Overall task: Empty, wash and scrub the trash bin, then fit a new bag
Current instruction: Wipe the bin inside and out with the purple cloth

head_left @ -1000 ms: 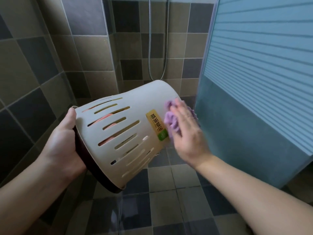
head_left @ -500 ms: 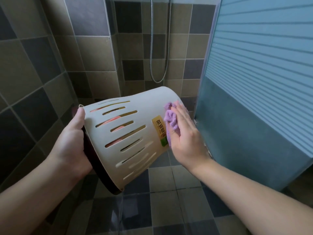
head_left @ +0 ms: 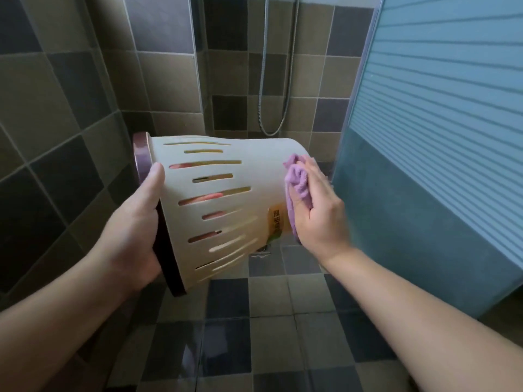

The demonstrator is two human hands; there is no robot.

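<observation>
A cream slotted trash bin [head_left: 254, 176] with a dark purple rim lies on its side in the air, its base pointing away from me. My left hand [head_left: 135, 230] grips the rim, thumb on the outside wall, fingers inside and showing through the slots. My right hand [head_left: 319, 210] holds a bunched purple cloth [head_left: 295, 185] and presses it against the bin's wall near the base, partly covering the yellow label [head_left: 276, 222].
Tiled walls close in on the left and back. A shower hose [head_left: 271, 80] hangs in the far corner. A frosted blue glass partition [head_left: 438, 137] stands at the right. The checkered tile floor [head_left: 268, 335] looks wet, with a drain [head_left: 261, 251] under the bin.
The bin has turned about its axis, so the label has swung down and to the right. My right hand with the cloth has slid up toward the base.
</observation>
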